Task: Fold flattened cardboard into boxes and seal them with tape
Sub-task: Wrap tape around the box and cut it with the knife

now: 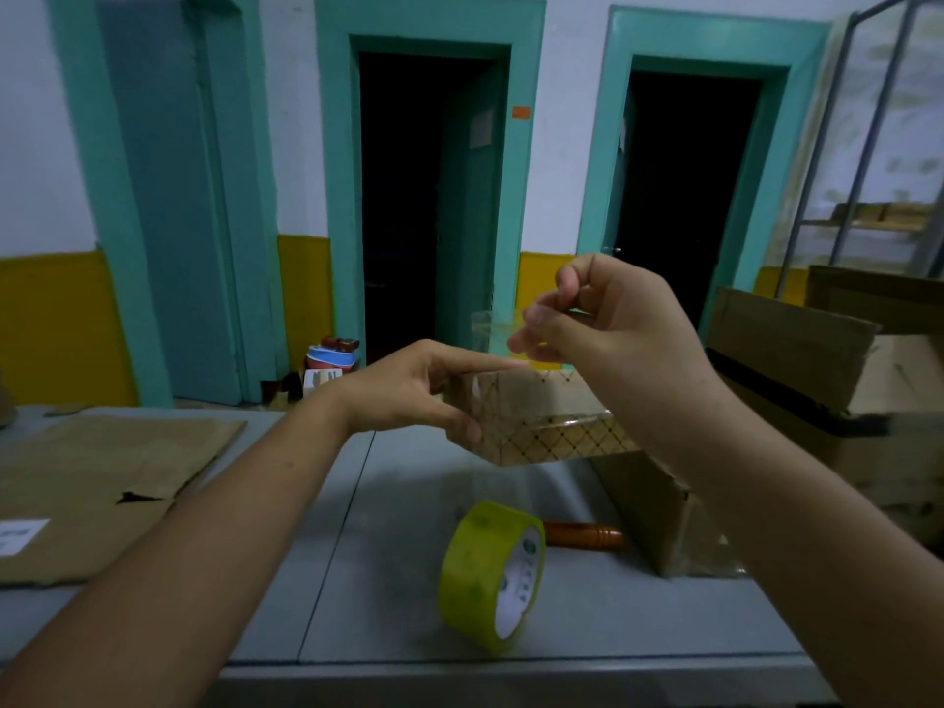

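A small folded cardboard box (541, 424) with a diamond pattern hangs above the grey table, held up by my left hand (419, 388), thumb under its near side and fingers stretched along its top edge. My right hand (597, 319) hovers just above the box and pinches a strip of clear yellowish tape (493, 332) that runs down onto the box. A roll of yellow-green tape (490, 577) stands on edge on the table below the box.
Flattened cardboard (102, 482) lies on the grey table (388, 625) at the left. A brown wooden handle (582, 535) lies behind the roll. Larger open cardboard boxes (786, 344) crowd the right side. Two dark doorways stand behind.
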`<state>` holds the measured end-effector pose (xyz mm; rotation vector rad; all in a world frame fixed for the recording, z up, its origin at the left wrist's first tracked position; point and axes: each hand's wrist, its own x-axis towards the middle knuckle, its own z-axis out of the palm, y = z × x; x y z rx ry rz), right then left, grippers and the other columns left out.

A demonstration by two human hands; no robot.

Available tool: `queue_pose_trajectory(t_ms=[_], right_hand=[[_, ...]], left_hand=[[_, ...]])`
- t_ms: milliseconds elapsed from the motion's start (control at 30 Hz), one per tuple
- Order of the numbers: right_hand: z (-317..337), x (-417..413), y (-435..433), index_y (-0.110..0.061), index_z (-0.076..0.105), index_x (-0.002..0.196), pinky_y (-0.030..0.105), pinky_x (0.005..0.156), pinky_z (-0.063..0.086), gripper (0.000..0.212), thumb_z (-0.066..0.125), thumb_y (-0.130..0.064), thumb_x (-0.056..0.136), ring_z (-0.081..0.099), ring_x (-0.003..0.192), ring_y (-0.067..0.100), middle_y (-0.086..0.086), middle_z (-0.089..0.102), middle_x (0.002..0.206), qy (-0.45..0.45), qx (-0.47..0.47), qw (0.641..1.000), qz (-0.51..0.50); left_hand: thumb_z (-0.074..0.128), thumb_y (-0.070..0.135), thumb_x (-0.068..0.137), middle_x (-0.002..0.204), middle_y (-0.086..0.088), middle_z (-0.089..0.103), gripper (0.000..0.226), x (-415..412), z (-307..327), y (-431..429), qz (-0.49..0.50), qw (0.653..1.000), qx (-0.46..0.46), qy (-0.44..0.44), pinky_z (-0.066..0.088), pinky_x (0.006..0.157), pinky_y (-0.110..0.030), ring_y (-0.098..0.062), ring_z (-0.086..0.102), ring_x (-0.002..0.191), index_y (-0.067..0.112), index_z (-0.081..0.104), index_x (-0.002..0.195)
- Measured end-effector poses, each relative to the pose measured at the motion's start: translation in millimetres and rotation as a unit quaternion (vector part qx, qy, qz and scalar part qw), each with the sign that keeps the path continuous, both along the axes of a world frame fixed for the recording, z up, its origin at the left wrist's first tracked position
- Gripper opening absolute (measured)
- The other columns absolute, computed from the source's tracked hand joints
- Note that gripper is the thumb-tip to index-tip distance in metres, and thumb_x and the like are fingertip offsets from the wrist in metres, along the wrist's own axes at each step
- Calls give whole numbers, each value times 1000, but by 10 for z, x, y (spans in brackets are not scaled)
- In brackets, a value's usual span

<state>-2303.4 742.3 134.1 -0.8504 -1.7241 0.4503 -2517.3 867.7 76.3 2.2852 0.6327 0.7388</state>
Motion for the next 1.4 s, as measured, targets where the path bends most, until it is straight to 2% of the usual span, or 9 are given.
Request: queue_pose_trajectory(t_ms=[200,333,633,833,1000,1200,1267,1400], right_hand=[[-8,28,18,-10,52,89,38,76,65,17,64,-2,98,77,83,18,8,72,84,-1,-5,1000,-11],[-9,44,25,-7,52,92,42,78,65,14,64,-1,98,77,84,18,10,72,85,3,-7,1000,-14],[-18,27,34,-5,53,94,39,79,65,12,63,-2,98,77,84,18,10,72,86,0,-3,1000,-12],[-24,21,54,-6,53,92,38,79,65,14,64,-2,98,77,85,17,10,72,87,-1,-4,1000,-22],[-23,19,83,-5,53,93,39,81,65,12,64,-3,98,77,85,17,9,73,87,5,-12,1000,-19],[-15,2,104,-10,52,91,45,81,64,16,65,-5,98,77,85,19,7,74,86,-3,-16,1000,-14],[-20,7,118,-10,52,91,43,80,64,16,65,-6,98,77,85,18,5,74,84,-6,-23,1000,-11],[-17,10,146,-12,53,90,40,76,63,17,67,-4,97,77,83,19,8,73,84,-15,-34,999,-6]], left_hand=[[81,2,86,137,1,66,71,46,0,2,-7,1000,7,-7,50,111,-48,-26,56,135,33,60,146],[82,0,85,137,-1,67,71,50,35,-24,-6,1000,12,-10,53,108,-50,-24,59,133,29,60,146],[83,-1,84,132,0,70,70,0,84,-86,0,1000,26,-12,57,103,-46,-24,66,125,25,61,145],[84,4,84,141,5,65,72,-45,93,-110,3,999,32,-9,52,109,-49,-20,57,137,31,60,147],[84,6,85,143,8,63,73,-41,124,-161,-2,1000,31,4,54,107,-47,-19,56,136,35,58,147],[84,1,84,140,1,66,72,-4,156,-205,-12,1000,22,5,54,107,-46,-22,60,133,25,58,148],[84,2,84,138,-1,68,71,1,156,-214,-6,1000,25,8,54,107,-46,-22,62,131,19,59,147],[86,8,84,133,-6,70,56,2,153,-216,-8,998,52,15,52,107,-55,-28,64,128,10,66,137]])
